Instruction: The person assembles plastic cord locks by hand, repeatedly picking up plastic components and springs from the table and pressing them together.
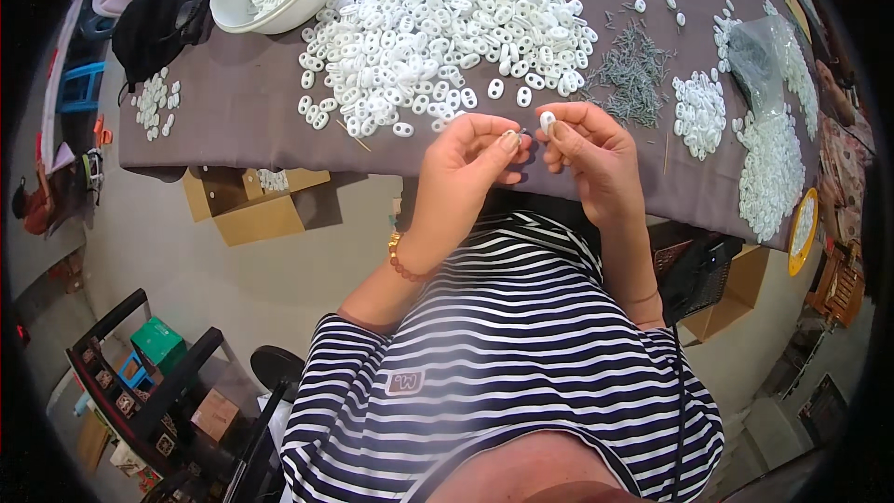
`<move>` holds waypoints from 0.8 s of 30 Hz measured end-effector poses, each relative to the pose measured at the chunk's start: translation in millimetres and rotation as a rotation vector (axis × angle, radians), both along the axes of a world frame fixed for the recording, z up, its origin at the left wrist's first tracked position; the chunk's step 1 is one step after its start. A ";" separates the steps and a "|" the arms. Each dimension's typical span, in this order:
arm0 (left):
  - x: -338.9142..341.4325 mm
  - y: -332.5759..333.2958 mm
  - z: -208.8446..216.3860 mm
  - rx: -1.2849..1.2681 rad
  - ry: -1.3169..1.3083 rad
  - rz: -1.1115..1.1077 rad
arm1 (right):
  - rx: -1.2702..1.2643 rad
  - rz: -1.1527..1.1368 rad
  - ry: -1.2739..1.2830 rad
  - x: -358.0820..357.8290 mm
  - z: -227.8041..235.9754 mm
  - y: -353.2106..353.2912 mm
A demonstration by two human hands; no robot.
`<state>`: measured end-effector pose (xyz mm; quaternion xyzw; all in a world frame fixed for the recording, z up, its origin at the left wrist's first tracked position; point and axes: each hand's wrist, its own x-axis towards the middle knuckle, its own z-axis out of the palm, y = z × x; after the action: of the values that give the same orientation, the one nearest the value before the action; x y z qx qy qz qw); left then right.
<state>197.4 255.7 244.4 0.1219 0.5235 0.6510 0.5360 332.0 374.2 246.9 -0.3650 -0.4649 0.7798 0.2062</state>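
Observation:
Both my hands are raised close together over the front edge of the table. My right hand [601, 154] pinches a white oval plastic piece [547, 119] with holes between thumb and forefinger. My left hand [461, 154] is closed at the fingertips, and a small grey screw [524, 134] pokes out beside them. The two hands are slightly apart. Just beyond them lies a large heap of the same white two-holed pieces [400, 42]. A pile of grey screws [631, 74] lies beyond my right hand.
A white bowl [317, 0] of white pieces and a black cap [158, 37] stand at the far left. Smaller white pieces [698, 116] and a clear plastic bag [756, 65] lie on the right. Thin sticks [354, 135] rest near the edge. Cardboard boxes [256, 214] sit below.

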 end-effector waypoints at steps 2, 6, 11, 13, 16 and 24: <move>-0.5 0.0 -0.4 -0.006 0.005 -0.013 | 0.007 0.003 -0.014 0.2 -0.3 -0.8; 0.2 0.5 2.4 -0.016 0.035 -0.013 | -0.110 -0.021 0.000 -1.0 1.8 -2.1; 1.0 0.6 2.5 -0.010 0.028 -0.001 | -0.262 -0.028 0.050 -0.6 -0.2 -1.4; 0.8 0.5 2.9 -0.006 0.027 0.005 | -0.213 -0.048 0.060 -1.5 -1.5 -3.3; 0.3 0.5 3.3 -0.028 0.057 0.004 | -0.062 -0.042 -0.019 -1.6 -2.9 -6.2; 1.0 -0.1 2.2 -0.033 0.060 -0.009 | 0.087 -0.071 -0.034 -5.5 -2.1 -12.1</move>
<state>198.3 255.7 246.6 0.1350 0.5496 0.6357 0.5250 326.5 362.1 244.8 -0.3851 -0.4887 0.7446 0.2416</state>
